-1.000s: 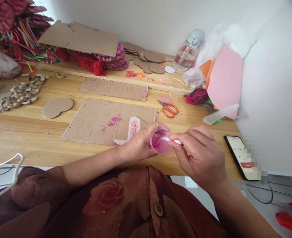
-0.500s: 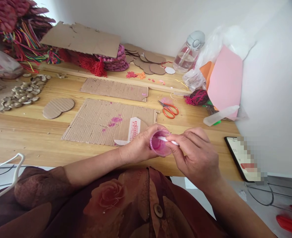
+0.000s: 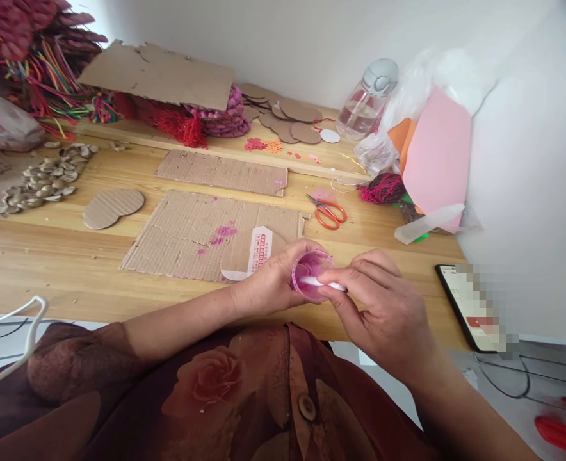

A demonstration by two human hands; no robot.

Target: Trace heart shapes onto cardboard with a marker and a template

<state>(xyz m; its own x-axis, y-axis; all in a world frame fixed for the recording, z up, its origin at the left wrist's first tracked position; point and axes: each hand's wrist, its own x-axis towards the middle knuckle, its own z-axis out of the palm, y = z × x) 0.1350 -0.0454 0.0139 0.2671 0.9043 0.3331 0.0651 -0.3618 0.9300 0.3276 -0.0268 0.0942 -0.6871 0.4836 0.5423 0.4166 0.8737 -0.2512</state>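
Observation:
My left hand (image 3: pixel 276 278) is wrapped round a small clear plastic cup (image 3: pixel 313 257) stained pink-purple inside, its mouth tilted towards me. Between the thumb and fingers of my right hand (image 3: pixel 383 301) is a white stick-like tool (image 3: pixel 325 283), its far end inside the cup; whether it is a brush or a spoon I cannot tell. Just beyond my left hand lies a rectangular cardboard sheet (image 3: pixel 177 237) with purple stains. On that sheet rests a rounded cardboard piece (image 3: pixel 237 259) with a red-and-white printed label, partly hidden by my left hand.
Orange-handled scissors (image 3: pixel 328 214) lie beyond the cup. A heart-like cardboard cutout (image 3: pixel 113 208) and a heap of shells (image 3: pixel 47 179) are at left. A water bottle (image 3: pixel 362 105) stands at the back; a phone (image 3: pixel 470 307) sits by the right edge.
My right hand has shifted the white tool lower and slightly nearer to me within the cup. The left hand and cup stay almost still.

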